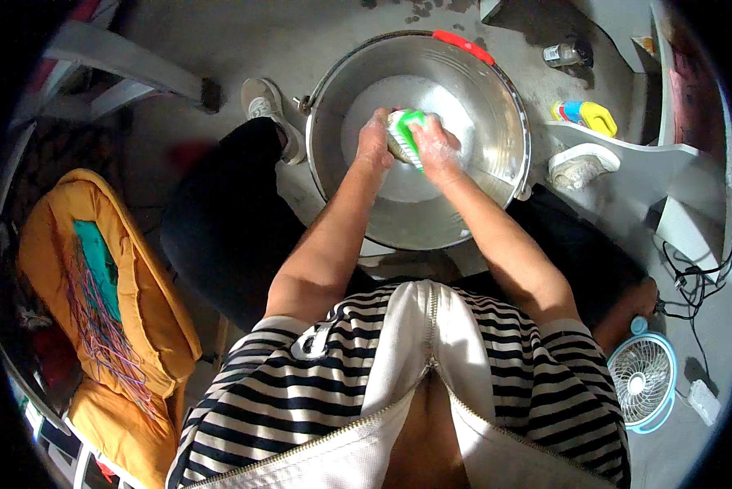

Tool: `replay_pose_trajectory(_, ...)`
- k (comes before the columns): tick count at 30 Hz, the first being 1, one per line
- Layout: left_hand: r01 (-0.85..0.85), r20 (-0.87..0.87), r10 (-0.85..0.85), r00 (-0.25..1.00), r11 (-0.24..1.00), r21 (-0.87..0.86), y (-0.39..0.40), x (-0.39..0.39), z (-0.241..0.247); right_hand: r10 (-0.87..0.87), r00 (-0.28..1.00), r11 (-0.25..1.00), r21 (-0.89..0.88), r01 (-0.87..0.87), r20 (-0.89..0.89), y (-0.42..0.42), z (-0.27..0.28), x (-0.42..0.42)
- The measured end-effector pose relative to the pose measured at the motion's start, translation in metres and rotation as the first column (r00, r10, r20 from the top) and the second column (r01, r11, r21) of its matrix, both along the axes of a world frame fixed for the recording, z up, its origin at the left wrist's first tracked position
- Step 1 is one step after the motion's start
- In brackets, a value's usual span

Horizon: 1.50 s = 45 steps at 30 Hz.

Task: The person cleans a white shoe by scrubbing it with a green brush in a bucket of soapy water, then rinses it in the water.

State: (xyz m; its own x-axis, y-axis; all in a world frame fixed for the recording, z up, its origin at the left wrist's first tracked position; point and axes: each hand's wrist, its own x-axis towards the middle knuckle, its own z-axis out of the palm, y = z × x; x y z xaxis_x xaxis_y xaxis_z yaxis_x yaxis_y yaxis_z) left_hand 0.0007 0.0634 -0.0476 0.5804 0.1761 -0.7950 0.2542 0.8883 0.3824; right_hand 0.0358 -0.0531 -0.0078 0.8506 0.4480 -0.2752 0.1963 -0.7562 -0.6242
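A large stainless steel bucket (488, 183) stands between my knees, with pale, cloudy water (396, 189) in its bottom. Over that water my right hand (437, 150) grips a green scrub brush (410, 137) with white bristles. The brush lies against a pale greyish item (397, 147), mostly covered by my hands and the brush, so its kind is unclear. My left hand (375, 140) holds this item from its left side. Both hands look wet, with some suds on the right one. The bucket's red handle grip (463, 46) rests at the far rim.
Right of the bucket are a yellow-capped bottle (586, 117), a clear jar (567, 55), a pale shoe (583, 168) and a grey furniture panel (634, 140). A blue fan (641, 382) and black cables (692, 281) lie lower right. An orange padded chair (127, 360) holding wire hangers (106, 342) stands left.
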Motion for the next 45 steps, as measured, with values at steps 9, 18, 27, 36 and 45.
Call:
replay_pose_trajectory(9,-0.098,0.048,0.099,0.994,0.995,-0.013,0.010,0.001,0.006,0.099,0.994,0.990,0.105,-0.093,-0.053,0.058,0.045,0.014)
replay_pose_trajectory(18,-0.065,-0.019,0.063,0.998,0.990,-0.125,0.006,0.007,-0.020,0.060,0.991,0.996,-0.065,-0.068,-0.117,-0.020,-0.034,0.044)
replay_pose_trajectory(27,0.040,0.251,-0.025,0.968,0.998,-0.055,0.018,-0.003,-0.085,0.052,0.998,0.999,0.013,-0.052,-0.037,0.029,-0.024,0.016)
replay_pose_trajectory(36,-0.055,-0.168,0.067,0.983,0.996,0.075,0.010,0.008,-0.038,-0.051,0.987,0.984,0.160,0.076,-0.152,0.031,-0.020,0.039)
replay_pose_trajectory(45,-0.277,-0.073,0.286,0.956,0.955,0.105,0.009,0.005,-0.064,0.004,1.000,0.919,-0.395,-0.003,0.001,-0.006,-0.032,0.042)
